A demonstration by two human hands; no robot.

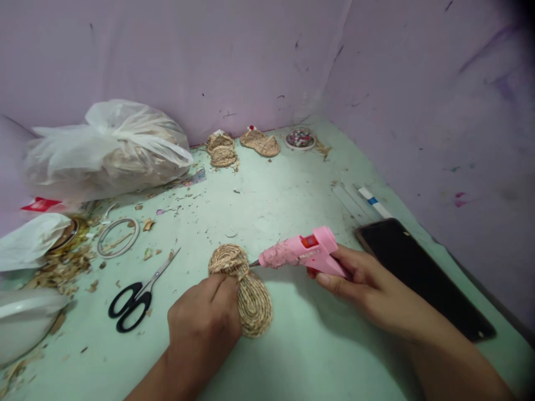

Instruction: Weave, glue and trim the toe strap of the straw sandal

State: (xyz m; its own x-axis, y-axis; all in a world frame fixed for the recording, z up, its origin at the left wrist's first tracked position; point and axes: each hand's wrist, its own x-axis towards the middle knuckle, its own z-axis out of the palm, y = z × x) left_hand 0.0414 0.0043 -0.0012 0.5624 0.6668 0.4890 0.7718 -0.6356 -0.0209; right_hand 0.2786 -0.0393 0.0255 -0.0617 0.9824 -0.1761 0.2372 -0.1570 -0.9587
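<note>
A small slipper of coiled, braided straw (256,303) lies on the pale green table, with a strap across its upper part. My left hand (207,317) is closed at the slipper's left side, its fingertips on the strap and partly hidden. In my right hand (359,281) is a pink hot glue gun (298,250), gripped by its handle. The gun's metal nozzle points left and meets the right edge of the strap; whether it touches, I cannot tell. Black-handled scissors (140,301) lie partly open to the left of my left hand.
Behind stand two finished-looking straw slippers (221,149) and a dish of beads (300,139). A tied plastic bag (112,153) leans on the wall at left. Nearer are a tape ring (118,238) and straw scraps (69,270). A black tablet-like slab (422,273) lies right, near glue sticks (355,203).
</note>
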